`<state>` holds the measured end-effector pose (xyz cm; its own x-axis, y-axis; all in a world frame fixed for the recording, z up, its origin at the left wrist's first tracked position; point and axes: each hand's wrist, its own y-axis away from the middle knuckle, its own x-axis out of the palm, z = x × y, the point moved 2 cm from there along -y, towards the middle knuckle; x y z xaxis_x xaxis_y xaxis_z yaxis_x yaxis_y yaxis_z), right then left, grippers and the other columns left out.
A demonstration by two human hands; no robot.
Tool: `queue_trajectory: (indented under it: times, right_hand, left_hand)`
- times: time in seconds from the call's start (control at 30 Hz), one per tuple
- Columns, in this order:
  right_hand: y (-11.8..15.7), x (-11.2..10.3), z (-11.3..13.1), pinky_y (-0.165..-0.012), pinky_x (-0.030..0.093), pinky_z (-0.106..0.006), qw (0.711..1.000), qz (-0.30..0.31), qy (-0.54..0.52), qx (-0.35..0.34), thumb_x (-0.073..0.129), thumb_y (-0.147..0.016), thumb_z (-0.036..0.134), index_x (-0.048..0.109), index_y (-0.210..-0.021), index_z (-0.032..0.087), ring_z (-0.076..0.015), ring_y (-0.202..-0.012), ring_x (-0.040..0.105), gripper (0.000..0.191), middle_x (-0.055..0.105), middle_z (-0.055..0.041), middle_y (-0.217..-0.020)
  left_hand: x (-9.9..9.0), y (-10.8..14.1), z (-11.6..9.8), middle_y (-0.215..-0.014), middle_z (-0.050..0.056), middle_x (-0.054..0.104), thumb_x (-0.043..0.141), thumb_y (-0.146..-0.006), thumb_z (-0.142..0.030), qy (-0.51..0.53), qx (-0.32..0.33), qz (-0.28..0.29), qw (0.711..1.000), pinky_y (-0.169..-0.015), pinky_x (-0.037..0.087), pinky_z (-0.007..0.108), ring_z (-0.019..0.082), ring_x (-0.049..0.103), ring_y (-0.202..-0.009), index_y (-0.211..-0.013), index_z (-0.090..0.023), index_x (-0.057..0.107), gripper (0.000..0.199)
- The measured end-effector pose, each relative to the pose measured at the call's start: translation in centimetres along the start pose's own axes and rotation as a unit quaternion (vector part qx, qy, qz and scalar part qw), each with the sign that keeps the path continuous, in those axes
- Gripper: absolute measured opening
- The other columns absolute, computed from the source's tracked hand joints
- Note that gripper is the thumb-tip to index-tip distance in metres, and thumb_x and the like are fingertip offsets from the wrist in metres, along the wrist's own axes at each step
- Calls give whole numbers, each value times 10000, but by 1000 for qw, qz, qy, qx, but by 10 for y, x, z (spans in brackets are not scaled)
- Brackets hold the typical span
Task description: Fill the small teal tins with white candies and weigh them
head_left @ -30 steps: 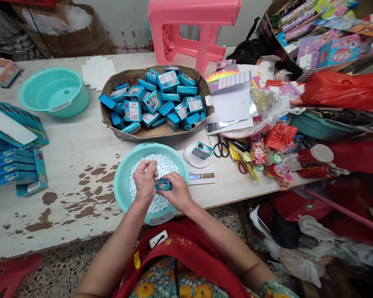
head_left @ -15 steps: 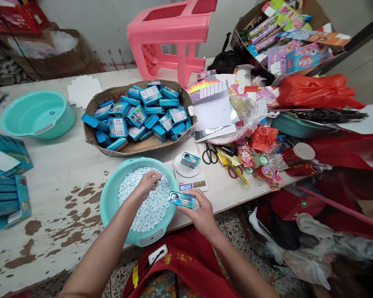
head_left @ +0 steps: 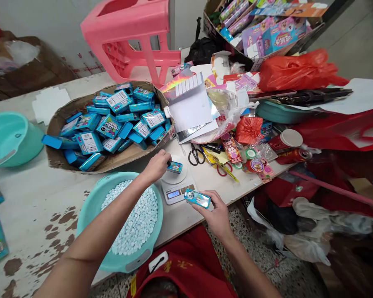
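The right hand's grip (head_left: 216,209) pinched a blue tin (head_left: 197,199) at ten o'clock; the left hand (head_left: 158,164) was curled against a second tin (head_left: 175,167) at three o'clock, hold unclear.

This looks like a small packing workshop: a long, stained table (head_left: 59,186) carries a basin (head_left: 87,215) of white pellets (head_left: 137,219), a digital scale (head_left: 173,195), scissors (head_left: 195,155) and a cardboard tray (head_left: 124,163) heaped with matching blue boxes (head_left: 118,102). Colourful packages (head_left: 273,38) fill another carton, and a plastic stool (head_left: 127,25) stands on the tabletop.
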<state>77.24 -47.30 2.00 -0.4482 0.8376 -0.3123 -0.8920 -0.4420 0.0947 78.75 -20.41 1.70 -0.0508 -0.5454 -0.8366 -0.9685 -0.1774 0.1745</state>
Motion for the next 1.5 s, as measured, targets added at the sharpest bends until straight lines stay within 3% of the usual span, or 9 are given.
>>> queue_trajectory:
  times: [0.17, 0.37, 0.57, 0.83, 0.97, 1.1, 1.2, 1.3, 1.5]
  right_hand:
    - [-3, -4, -6, -771, 511, -342, 1000, -5, -6, 16, 748, -694, 303, 633, -958, 228, -202, -890, 602, 298, 612, -37, -946]
    - [-2, -6, -8, -808, 493, -364, 1000, -13, 2, 13, 747, -697, 319, 630, -978, 218, -208, -910, 595, 321, 605, -44, -966]
    - [4, -12, -13, -787, 493, -354, 999, -38, 2, 19, 752, -692, 335, 630, -967, 204, -197, -880, 596, 328, 601, -38, -947]
    - [12, -13, -24, -788, 494, -366, 998, -49, 4, 28, 754, -678, 367, 630, -972, 198, -204, -879, 591, 362, 593, -45, -955]
    - [16, -8, -24, -779, 498, -363, 999, -39, -1, 24, 746, -683, 373, 631, -967, 197, -203, -871, 593, 353, 593, -44, -947]
    - [20, -5, -21, -786, 491, -365, 999, -36, 1, 23, 751, -683, 364, 630, -965, 200, -205, -875, 591, 348, 596, -43, -949]
    - [20, -6, -20, -787, 485, -362, 999, -33, 0, 28, 750, -687, 360, 628, -965, 201, -203, -875, 588, 343, 597, -41, -949]
    - [19, -7, -21, -784, 481, -356, 999, -36, -7, 31, 751, -687, 357, 626, -961, 201, -201, -873, 586, 339, 595, -39, -947]
    - [14, -9, -25, -778, 477, -349, 999, -31, -7, 26, 744, -695, 349, 627, -962, 205, -196, -863, 583, 325, 595, -36, -935]
  left_hand:
    - [-2, 4, -3, -892, 55, 539, 488, -696, -65, -7, 15, -16, 1000, -627, 355, 282, 194, 528, -758, -956, -237, 623, 340]
    - [-9, 2, -5, -743, 29, 597, 564, -645, -71, 124, -19, -64, 990, -605, 349, 264, 169, 523, -673, -753, -207, 659, 198]
    - [-18, 63, 28, -672, 37, 643, 717, -600, -202, 387, -135, -106, 906, -571, 392, 233, 144, 541, -603, -688, -173, 687, 97]
    - [30, 192, 76, -587, -1, 571, 683, -643, -328, 396, -313, -1, 863, -543, 405, 247, 138, 509, -544, -728, -170, 619, 191]
    - [44, 202, 72, -538, -33, 516, 608, -709, -357, 331, -325, 4, 886, -517, 368, 233, 120, 478, -508, -762, -180, 578, 187]
    - [55, 199, 65, -614, -10, 549, 626, -677, -506, 437, -389, 18, 811, -495, 365, 230, 101, 471, -501, -717, -168, 519, 357]
    - [62, 198, 60, -553, -19, 503, 652, -634, -555, 471, -403, 103, 778, -449, 308, 220, 87, 421, -459, -646, -166, 478, 427]
    - [50, 181, 50, -553, -23, 501, 639, -672, -496, 441, -337, 136, 821, -476, 335, 225, 104, 457, -495, -702, -157, 524, 360]
    - [-6, 78, 8, -698, 19, 612, 491, -790, -275, 150, -142, 26, 978, -617, 399, 264, 157, 562, -647, -816, -171, 612, 161]
